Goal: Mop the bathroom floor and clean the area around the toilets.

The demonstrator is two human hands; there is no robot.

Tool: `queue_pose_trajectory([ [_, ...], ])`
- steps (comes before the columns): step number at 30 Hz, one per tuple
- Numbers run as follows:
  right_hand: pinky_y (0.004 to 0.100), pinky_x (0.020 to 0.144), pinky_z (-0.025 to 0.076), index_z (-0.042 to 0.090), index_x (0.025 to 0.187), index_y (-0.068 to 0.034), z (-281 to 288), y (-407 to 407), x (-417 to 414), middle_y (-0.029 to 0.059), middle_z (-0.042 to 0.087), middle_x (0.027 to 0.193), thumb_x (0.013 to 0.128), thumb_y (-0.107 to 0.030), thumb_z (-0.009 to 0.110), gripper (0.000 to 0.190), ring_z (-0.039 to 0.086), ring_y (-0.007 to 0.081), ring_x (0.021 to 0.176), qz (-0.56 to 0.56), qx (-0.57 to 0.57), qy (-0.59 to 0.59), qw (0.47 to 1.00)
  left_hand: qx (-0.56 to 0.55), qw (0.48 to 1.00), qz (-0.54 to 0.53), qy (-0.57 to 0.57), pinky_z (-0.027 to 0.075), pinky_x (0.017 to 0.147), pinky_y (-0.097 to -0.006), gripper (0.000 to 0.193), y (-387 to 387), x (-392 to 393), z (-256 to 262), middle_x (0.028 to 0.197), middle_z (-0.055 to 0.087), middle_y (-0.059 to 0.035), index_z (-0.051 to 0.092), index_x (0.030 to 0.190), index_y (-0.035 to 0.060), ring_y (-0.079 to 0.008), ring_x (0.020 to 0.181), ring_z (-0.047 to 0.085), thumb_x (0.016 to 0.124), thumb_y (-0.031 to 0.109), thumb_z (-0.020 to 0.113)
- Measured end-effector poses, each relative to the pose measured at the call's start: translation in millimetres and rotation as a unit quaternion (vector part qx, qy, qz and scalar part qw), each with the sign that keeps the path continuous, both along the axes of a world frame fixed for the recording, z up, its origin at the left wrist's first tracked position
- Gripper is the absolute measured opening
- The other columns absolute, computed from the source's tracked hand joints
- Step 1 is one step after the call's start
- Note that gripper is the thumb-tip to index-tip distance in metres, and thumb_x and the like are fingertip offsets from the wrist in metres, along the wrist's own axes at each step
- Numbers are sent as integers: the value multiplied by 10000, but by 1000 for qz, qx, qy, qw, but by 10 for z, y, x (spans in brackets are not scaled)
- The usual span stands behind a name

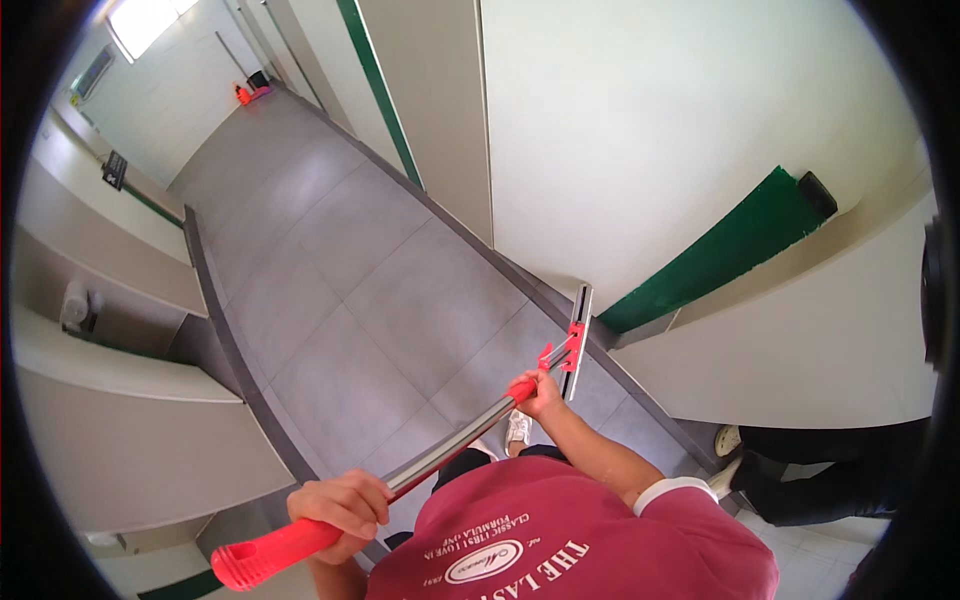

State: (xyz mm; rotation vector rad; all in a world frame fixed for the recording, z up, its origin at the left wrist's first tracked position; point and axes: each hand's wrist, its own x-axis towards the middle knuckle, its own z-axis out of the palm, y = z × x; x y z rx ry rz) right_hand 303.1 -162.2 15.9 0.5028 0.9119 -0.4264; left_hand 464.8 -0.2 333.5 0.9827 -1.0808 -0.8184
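Note:
In front of my body I hold a long-handled mop or squeegee with a metal pole point(450, 450), slanting from lower left to upper right. My left hand point(341, 514) is wrapped around the pole beside its thick red end grip point(274, 551). Farther along, my right hand point(538, 394) closes on the red collar point(521, 390) near the head. The head is a narrow metal bar point(581, 304) with a red bracket point(574, 346) and a thin wire linkage. It lies over the floor's edge, close to the white wall; whether it touches either cannot be told.
Grey floor tiles point(360, 262) run between rows of cubicle partitions point(142, 435). A green panel edge point(720, 251) slants out at right. Another person's dark-trousered legs point(832, 472) are at lower right. An orange bottle point(242, 94) and black container point(258, 79) stand at the far end.

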Motion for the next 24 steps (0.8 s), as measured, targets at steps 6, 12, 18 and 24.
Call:
queue_pose_trajectory([
  [6, 308, 496, 403, 344, 621, -82, -491, -386, 139, 42, 382, 525, 645, -45, 442, 107, 421, 178, 477, -52, 38, 57, 996, 36, 997, -63, 4, 424, 623, -364, 61, -393, 324, -441, 518, 497, -78, 527, 628, 26, -215, 509, 511, 632, -30, 551],
  [12, 358, 606, 435, 392, 677, -48, -1126, -1074, 292, 74, 442, 579, 667, -60, 438, 49, 447, 213, 526, -105, 17, 56, 993, 42, 998, -42, -19, 417, 637, -356, 92, -1404, 446, -891, 529, 505, -71, 504, 617, 37, -200, 514, 510, 657, 47, 586],
  [18, 393, 696, 432, 407, 768, -30, -384, -1415, 558, 83, 476, 637, 718, -78, 460, 87, 487, 214, 588, -102, 20, 63, 993, 37, 997, -52, -50, 421, 604, -342, 134, -1845, 769, -221, 508, 490, -59, 466, 633, 50, -187, 481, 501, 661, 72, 595],
  [24, 403, 668, 429, 376, 769, -29, 99, -1843, 840, 84, 446, 624, 735, -76, 476, 116, 468, 212, 575, -94, 27, 51, 994, 59, 995, -13, -76, 409, 672, -350, 157, -2168, 919, 230, 552, 486, -45, 435, 646, 79, -177, 558, 505, 703, 130, 573],
])
